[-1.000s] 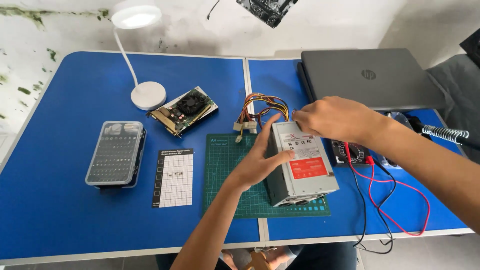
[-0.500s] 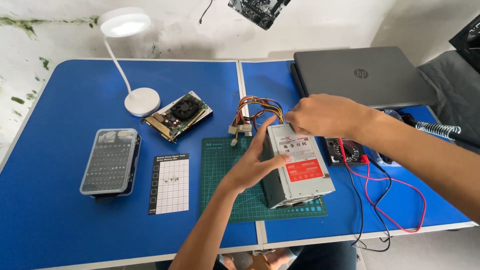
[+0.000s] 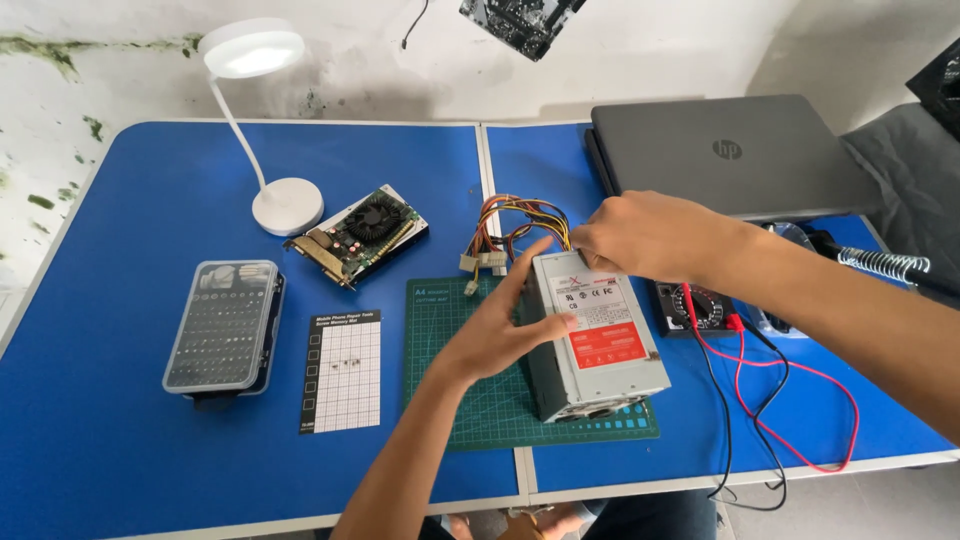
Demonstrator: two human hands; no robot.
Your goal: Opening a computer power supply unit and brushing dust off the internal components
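A grey metal computer power supply [image 3: 600, 345] with a red and white label lies on a green cutting mat [image 3: 450, 350]. My left hand [image 3: 500, 325] presses flat against its left side, fingers spread, thumb on its top. Reaching over the box's far end, my right hand [image 3: 650, 235] has its fingers closed at the spot where the coloured cable bundle [image 3: 510, 225] leaves the case. The bundle's white connectors lie on the mat's far edge.
On the blue table [image 3: 130, 460] are a white desk lamp [image 3: 275, 200], a graphics card with fan [image 3: 360, 235], a clear screwdriver-bit case [image 3: 225, 325], a black-and-white screw mat [image 3: 342, 370], a closed grey laptop [image 3: 730, 150], and a multimeter [image 3: 700, 305] with red and black leads [image 3: 770, 400].
The view has shifted slightly. Both hands stay on the power supply, which has barely moved; the right hand sits a little further over its far end.
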